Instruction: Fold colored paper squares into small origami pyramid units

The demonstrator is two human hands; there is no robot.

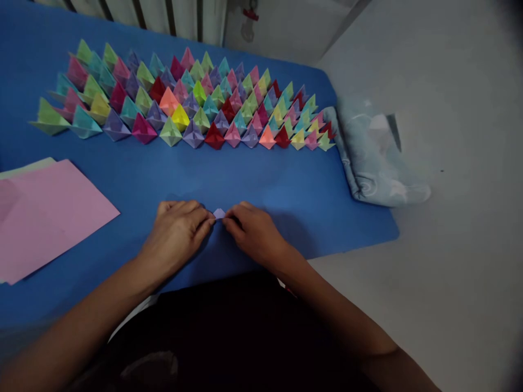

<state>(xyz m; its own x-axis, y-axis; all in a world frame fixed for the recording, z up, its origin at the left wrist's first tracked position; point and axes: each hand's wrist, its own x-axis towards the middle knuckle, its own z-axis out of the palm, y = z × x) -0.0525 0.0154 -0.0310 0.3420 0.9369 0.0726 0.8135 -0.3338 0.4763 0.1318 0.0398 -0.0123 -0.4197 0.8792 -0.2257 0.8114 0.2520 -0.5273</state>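
Note:
A small folded piece of lavender paper [219,213] shows between my two hands, low in the middle of the blue table. My left hand [182,226] pinches its left end between thumb and fingers. The right end is pinched by my right hand [250,226]. Most of the paper's ends are covered by my fingertips; only a small peak shows between them. Beyond my hands stand several rows of folded paper boats in many colours, among them a dark red boat [214,136] and a pale green one [170,130].
Pink paper sheets [57,212] lie at the left on the blue table [253,174], over a pale green sheet. A folded grey-blue patterned cloth [368,158] rests on the table's right edge. White slats [155,13] stand behind the table.

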